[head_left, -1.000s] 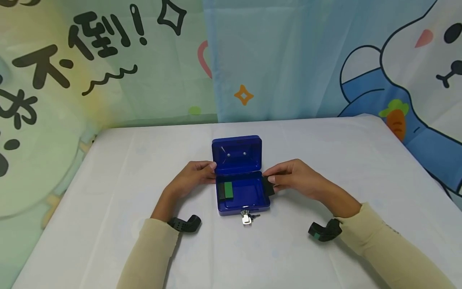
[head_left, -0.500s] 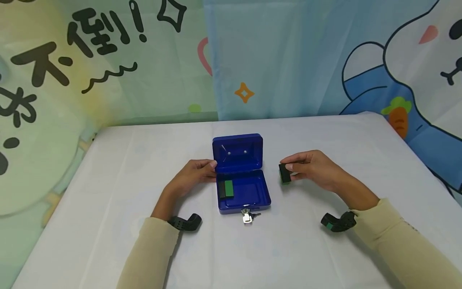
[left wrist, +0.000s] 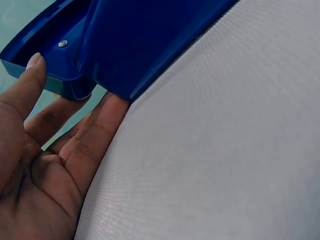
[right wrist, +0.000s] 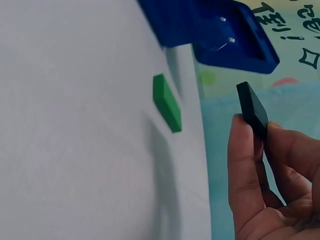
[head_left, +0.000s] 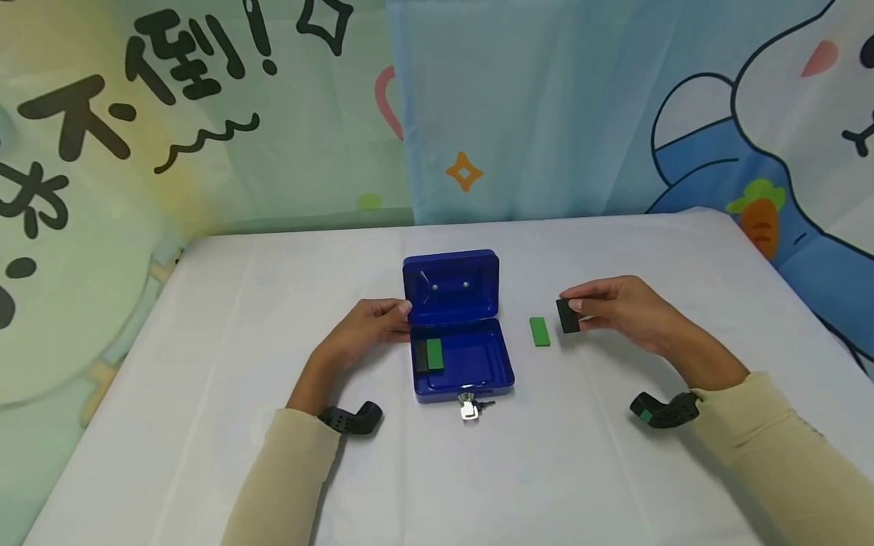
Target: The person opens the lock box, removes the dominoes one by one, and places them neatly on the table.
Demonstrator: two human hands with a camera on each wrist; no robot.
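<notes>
A blue metal cash box (head_left: 478, 353) stands with its lid (head_left: 451, 287) raised. At the lid's left edge my left hand (head_left: 365, 331) pinches the rim, the thumb inside and fingers behind; one finger touches the box's side in the left wrist view. Between thumb and fingertips, my right hand (head_left: 631, 317) holds a flat black block (right wrist: 252, 107) above the table, right of the box. A flat green block (head_left: 540, 331) lies on the table between them. Inside the box, along the left wall, a green block (head_left: 435, 354) sits beside a dark one (head_left: 422, 356).
A silver lock (head_left: 468, 407) with a key (head_left: 485, 406) in it sticks out from the box's front. White cloth (head_left: 437, 485) covers the table. Behind its far edge hangs a printed curtain (head_left: 532, 114). Each wrist wears a black camera mount (head_left: 351, 418).
My right hand has moved away from the box to the right, laid the green block on the table and kept the black one. My left hand stays on the lid.
</notes>
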